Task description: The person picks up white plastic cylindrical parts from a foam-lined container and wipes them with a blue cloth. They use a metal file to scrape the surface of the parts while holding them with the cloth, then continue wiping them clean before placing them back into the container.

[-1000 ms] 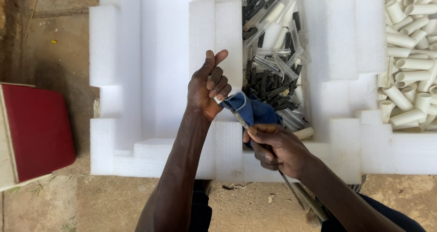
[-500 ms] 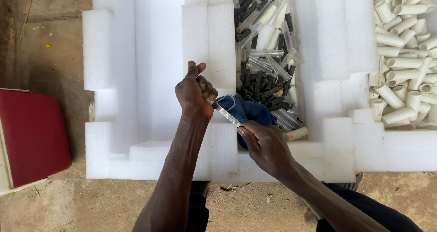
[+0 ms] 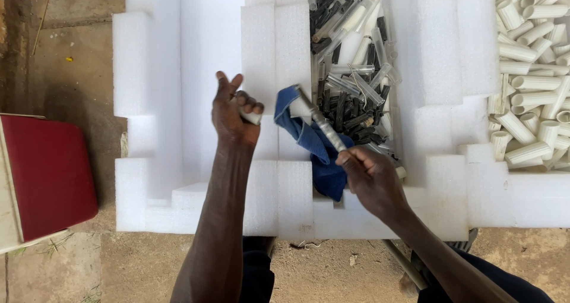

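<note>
White foam block (image 3: 208,71) fills most of the scene, stepped and cut into troughs, and both hands work above its near middle. The left hand (image 3: 233,114) is raised over the foam with thumb and forefinger spread upward while the other fingers (image 3: 254,109) curl around a small pale tube (image 3: 250,118). The right hand (image 3: 369,180) sits nearer and to the right, its fingers pressed together around the lower end of a slim metal rod (image 3: 320,120) that slants up and to the left. A blue cloth (image 3: 314,148) lies bunched under the rod, touching it, between the two hands. Just beyond, a trough holds a jumble of black and clear tubes (image 3: 350,71). At the far right lies a heap of cream tubes (image 3: 534,71). A red box (image 3: 47,172) rests on the dirt ground (image 3: 71,71) at the left.
</note>
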